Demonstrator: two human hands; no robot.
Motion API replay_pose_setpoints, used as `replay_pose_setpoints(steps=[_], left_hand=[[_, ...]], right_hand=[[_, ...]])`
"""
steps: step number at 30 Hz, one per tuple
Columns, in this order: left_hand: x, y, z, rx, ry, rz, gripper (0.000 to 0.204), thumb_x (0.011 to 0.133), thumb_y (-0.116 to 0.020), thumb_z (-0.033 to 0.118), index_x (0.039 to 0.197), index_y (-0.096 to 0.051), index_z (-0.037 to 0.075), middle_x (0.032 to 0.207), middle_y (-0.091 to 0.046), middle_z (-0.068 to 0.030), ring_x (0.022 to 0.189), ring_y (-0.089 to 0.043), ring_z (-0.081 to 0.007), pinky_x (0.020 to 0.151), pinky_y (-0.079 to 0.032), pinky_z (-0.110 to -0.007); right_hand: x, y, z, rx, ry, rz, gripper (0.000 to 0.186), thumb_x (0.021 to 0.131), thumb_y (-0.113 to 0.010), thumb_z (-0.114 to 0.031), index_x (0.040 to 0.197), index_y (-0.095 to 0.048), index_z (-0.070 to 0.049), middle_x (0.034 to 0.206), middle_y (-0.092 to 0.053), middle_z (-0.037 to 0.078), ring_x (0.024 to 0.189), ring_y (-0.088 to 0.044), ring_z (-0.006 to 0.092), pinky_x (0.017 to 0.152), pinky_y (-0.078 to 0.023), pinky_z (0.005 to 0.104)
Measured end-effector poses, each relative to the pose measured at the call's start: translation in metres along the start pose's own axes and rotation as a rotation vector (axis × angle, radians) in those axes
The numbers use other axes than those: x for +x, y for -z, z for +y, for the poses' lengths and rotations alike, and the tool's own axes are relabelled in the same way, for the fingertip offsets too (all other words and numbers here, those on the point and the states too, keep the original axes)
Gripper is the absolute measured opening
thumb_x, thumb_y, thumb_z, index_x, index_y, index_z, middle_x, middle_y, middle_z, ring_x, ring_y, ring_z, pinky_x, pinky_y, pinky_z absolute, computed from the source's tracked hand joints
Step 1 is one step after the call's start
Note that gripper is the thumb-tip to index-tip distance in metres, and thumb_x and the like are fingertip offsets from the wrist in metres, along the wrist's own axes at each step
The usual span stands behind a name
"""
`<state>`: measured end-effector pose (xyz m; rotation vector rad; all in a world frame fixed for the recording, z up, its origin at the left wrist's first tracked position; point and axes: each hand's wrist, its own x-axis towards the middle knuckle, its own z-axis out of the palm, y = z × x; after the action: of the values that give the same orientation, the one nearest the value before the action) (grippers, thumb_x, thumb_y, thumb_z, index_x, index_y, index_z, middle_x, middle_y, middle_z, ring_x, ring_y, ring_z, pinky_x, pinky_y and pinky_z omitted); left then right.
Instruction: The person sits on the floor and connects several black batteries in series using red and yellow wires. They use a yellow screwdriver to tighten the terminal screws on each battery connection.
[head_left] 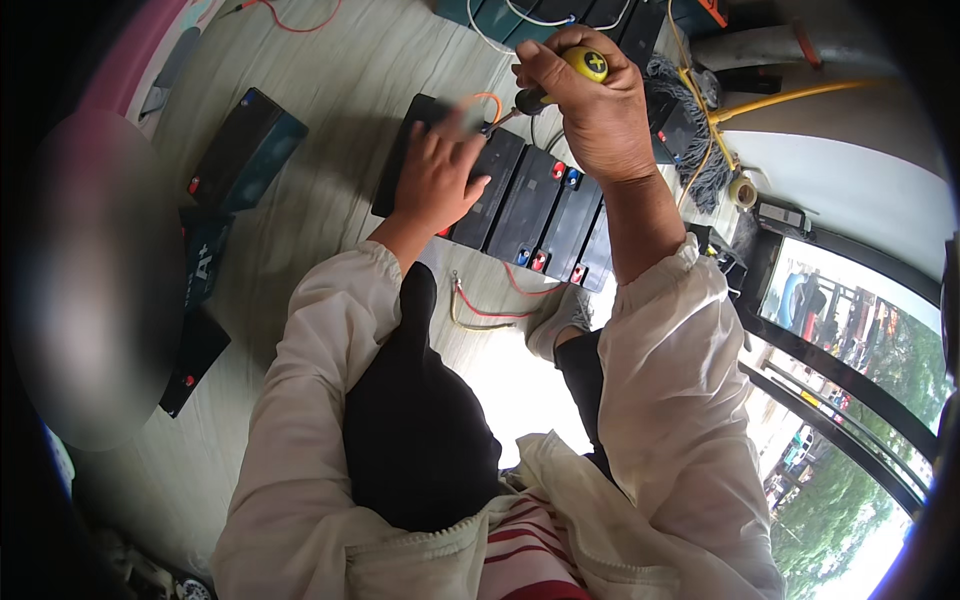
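My right hand point(605, 110) is closed around the yellow and black handle of a screwdriver point(592, 66). Its shaft points down and left to the far end of a dark battery near my left hand. My left hand point(438, 178) rests palm down on the leftmost batteries, fingers apart; its fingertips are blurred, so any contact with the screw or wire is unclear. Several dark batteries point(522, 205) stand side by side in a row, with red and blue terminals on their ends. An orange wire point(488, 97) loops beside the screwdriver tip.
Loose batteries point(248, 150) lie on the floor at left. Red and yellowish leads point(480, 316) lie near my shoe point(562, 322). More batteries point(490, 25) stand at the back. A grey mop head point(705, 150), a yellow pole point(800, 98) and a tape roll point(742, 192) are at right.
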<state>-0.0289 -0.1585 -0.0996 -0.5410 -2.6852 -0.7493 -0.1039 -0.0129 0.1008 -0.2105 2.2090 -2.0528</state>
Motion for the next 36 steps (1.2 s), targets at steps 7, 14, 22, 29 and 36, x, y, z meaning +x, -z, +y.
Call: replay_pose_setpoints(steps=[7, 14, 22, 29, 36], left_hand=[[-0.008, 0.02, 0.012, 0.227, 0.42, -0.054, 0.112, 0.068, -0.08, 0.068, 0.153, -0.035, 0.009, 0.155, -0.036, -0.025, 0.136, -0.043, -0.0436, 0.105, -0.037, -0.06], [-0.007, 0.024, 0.009, 0.154, 0.42, -0.06, 0.111, 0.069, -0.08, 0.067, 0.154, -0.035, 0.01, 0.154, -0.038, -0.0263, 0.132, -0.047, -0.0443, 0.104, -0.041, -0.055], [-0.011, 0.026, 0.012, 0.181, 0.443, -0.101, 0.107, 0.073, -0.076, 0.069, 0.154, -0.036, 0.011, 0.155, -0.037, -0.0236, 0.134, -0.046, -0.043, 0.105, -0.043, -0.053], [-0.012, 0.022, 0.011, 0.203, 0.402, -0.082, 0.103, 0.076, -0.074, 0.069, 0.153, -0.038, 0.011, 0.154, -0.037, -0.0239, 0.134, -0.047, -0.0427, 0.104, -0.044, -0.052], [-0.01, 0.03, -0.006, 0.023, 0.428, -0.154, 0.105, 0.071, -0.083, 0.06, 0.153, -0.038, 0.01, 0.152, -0.038, -0.0277, 0.138, -0.043, -0.0438, 0.11, -0.042, -0.05]], right_hand=[[-0.019, -0.022, 0.019, -0.004, 0.062, 0.336, 0.029, 0.094, -0.073, -0.016, 0.072, -0.056, -0.008, 0.06, -0.055, -0.006, 0.055, -0.047, 0.0018, 0.049, -0.036, 0.0213], [-0.001, -0.027, 0.019, -0.116, 0.13, 0.449, 0.022, 0.09, -0.079, -0.019, 0.085, -0.064, -0.004, 0.074, -0.069, 0.002, 0.066, -0.064, 0.0059, 0.061, -0.051, 0.0214], [-0.001, -0.039, 0.033, -0.018, 0.279, 0.545, 0.023, 0.093, -0.075, -0.016, 0.08, -0.06, -0.005, 0.068, -0.061, -0.002, 0.061, -0.055, 0.0041, 0.054, -0.044, 0.0215], [-0.01, -0.042, 0.036, -0.106, 0.269, 0.623, 0.024, 0.094, -0.073, -0.01, 0.076, -0.056, -0.007, 0.065, -0.055, -0.007, 0.057, -0.045, 0.0026, 0.051, -0.037, 0.0223], [-0.004, -0.015, 0.009, 0.158, 0.077, 0.362, 0.024, 0.089, -0.081, -0.018, 0.084, -0.063, -0.003, 0.072, -0.068, 0.003, 0.064, -0.065, 0.0081, 0.056, -0.051, 0.0223]])
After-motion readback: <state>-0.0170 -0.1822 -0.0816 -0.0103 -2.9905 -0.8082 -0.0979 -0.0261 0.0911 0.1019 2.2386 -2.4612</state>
